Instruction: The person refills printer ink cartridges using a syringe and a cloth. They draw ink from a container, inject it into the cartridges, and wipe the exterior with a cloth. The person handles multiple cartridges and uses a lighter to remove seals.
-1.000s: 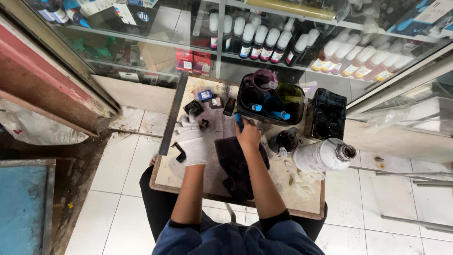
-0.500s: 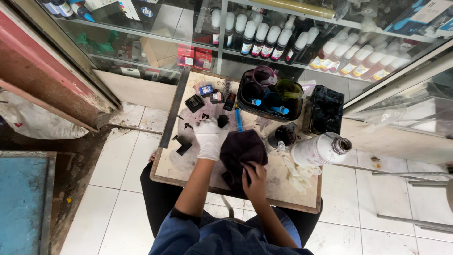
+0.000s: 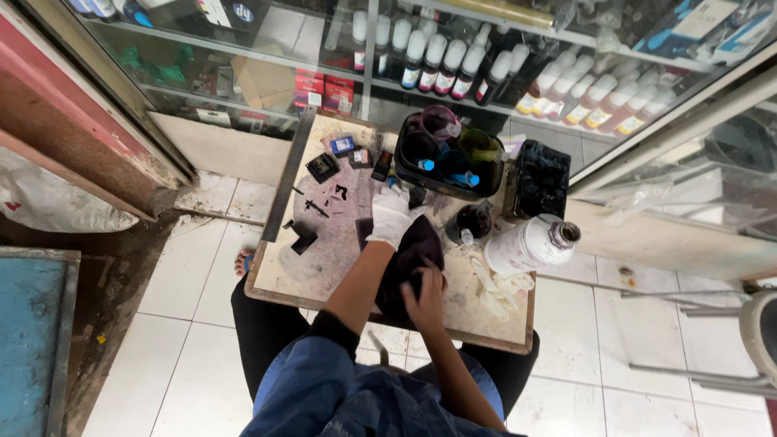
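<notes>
On board: black tray (image 3: 405, 174) holds ink bottles (image 3: 441, 125); right hand (image 3: 425, 293) grips dark cloth (image 3: 413, 251).

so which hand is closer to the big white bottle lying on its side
Right. The bare right hand rests on the dark cloth just beside the white bottle; the gloved left hand sits farther away.

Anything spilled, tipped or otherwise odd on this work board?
Yes. A white bottle lies on its side, uncapped, at the board's right edge. The board is blotched with dark stains. Only the left hand is gloved.
</notes>
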